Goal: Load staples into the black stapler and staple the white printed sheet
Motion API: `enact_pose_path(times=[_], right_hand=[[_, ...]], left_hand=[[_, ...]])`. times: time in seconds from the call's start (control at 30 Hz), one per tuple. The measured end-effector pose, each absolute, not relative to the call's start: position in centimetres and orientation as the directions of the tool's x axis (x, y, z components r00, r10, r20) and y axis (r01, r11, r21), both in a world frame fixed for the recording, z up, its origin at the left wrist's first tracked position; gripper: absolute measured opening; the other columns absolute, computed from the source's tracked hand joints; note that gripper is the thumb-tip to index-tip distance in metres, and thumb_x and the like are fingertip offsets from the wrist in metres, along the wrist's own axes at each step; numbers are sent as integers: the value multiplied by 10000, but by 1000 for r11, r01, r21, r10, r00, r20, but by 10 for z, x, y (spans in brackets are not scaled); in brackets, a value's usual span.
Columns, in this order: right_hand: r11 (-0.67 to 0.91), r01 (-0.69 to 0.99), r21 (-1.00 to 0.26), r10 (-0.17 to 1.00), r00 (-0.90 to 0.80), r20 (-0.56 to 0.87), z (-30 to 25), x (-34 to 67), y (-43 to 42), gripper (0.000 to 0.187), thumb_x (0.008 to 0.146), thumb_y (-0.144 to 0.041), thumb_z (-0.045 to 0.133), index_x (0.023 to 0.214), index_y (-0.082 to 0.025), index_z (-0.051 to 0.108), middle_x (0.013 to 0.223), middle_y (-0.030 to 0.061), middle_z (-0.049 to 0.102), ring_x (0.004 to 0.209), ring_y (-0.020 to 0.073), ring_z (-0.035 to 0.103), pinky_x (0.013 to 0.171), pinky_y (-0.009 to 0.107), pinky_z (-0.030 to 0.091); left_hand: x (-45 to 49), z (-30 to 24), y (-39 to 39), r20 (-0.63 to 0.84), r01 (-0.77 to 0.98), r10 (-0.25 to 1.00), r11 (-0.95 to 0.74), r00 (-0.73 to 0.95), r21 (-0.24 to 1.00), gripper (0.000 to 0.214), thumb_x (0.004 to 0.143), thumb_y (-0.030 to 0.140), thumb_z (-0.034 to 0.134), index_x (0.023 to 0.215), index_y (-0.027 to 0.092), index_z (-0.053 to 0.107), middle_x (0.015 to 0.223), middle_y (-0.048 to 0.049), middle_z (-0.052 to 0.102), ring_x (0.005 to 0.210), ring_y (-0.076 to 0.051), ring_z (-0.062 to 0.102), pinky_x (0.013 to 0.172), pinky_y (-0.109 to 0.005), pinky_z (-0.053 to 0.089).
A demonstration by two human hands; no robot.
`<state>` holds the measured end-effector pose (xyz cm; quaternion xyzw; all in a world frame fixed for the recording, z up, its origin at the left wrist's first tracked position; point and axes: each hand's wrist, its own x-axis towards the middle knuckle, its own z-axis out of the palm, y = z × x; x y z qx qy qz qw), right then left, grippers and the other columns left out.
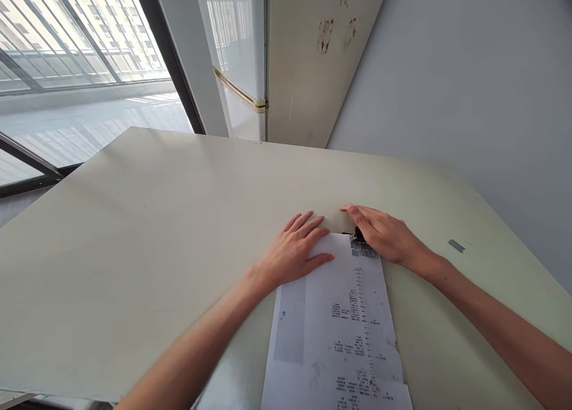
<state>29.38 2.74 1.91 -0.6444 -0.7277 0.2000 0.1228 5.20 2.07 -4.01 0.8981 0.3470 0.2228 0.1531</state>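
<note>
A printed sheet of paper (344,326) lies on the pale table (156,231), running from the hands toward the near edge. My left hand (295,249) rests flat on the sheet's far left corner, fingers stretched out. At the sheet's far right corner, my right hand (379,231) lies over a small black object (358,236), perhaps a clip; only a sliver of it shows under the fingers. I cannot tell whether the hand grips it or just presses on it.
A small grey strip (456,245) sits on the table to the right. Behind the table stands an old white fridge (286,58), against a grey wall (469,82). A large window (75,46) is at the left.
</note>
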Motion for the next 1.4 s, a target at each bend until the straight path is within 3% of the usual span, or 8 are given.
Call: enact_pose_path(times=[0.17, 0.37, 0.7, 1.0, 1.4], right_hand=[[84, 889, -450, 986, -141, -94, 18, 293, 27, 628, 1058, -685, 198, 1199, -375, 726, 1366, -2, 722, 1306, 347, 626, 917, 463, 542], [79, 873, -481, 986, -138, -89, 17, 291, 28, 649, 1056, -689, 185, 1257, -374, 715, 1438, -19, 686, 1388, 339, 573, 1060, 515, 493], [13, 821, -571, 987, -101, -122, 19, 299, 29, 704, 1037, -738, 172, 1292, -397, 732, 1442, -44, 681, 1430, 340, 540, 1170, 546, 418], [-20, 797, -603, 988, -77, -135, 19, 305, 31, 765, 1007, -788, 155, 1272, -392, 753, 1403, -32, 708, 1391, 346, 580, 1180, 541, 423], [-65, 817, -573, 975, -70, -211, 31, 294, 26, 769, 1008, -777, 114, 1329, -410, 710, 1476, -68, 652, 1457, 333, 510, 1227, 549, 362]], left_hand=[[52, -42, 21, 306, 546, 689, -715, 657, 436, 478, 1024, 516, 580, 1419, 247, 558, 1612, -122, 491, 1571, -323, 328, 1283, -557, 301], [52, -44, 21, 307, 542, 685, -718, 661, 437, 479, 1020, 509, 591, 1418, 245, 553, 1609, -118, 496, 1570, -320, 331, 1282, -549, 309], [53, -44, 22, 277, 550, 683, -717, 676, 427, 499, 1015, 521, 598, 1423, 236, 557, 1625, -117, 476, 1572, -327, 325, 1284, -552, 292], [52, -41, 22, 268, 540, 682, -714, 680, 447, 476, 1014, 459, 617, 1420, 216, 568, 1617, -127, 487, 1564, -318, 344, 1287, -537, 302], [51, -42, 21, 312, 544, 670, -735, 674, 404, 467, 1030, 466, 593, 1399, 180, 582, 1592, -136, 515, 1542, -329, 378, 1271, -535, 335]])
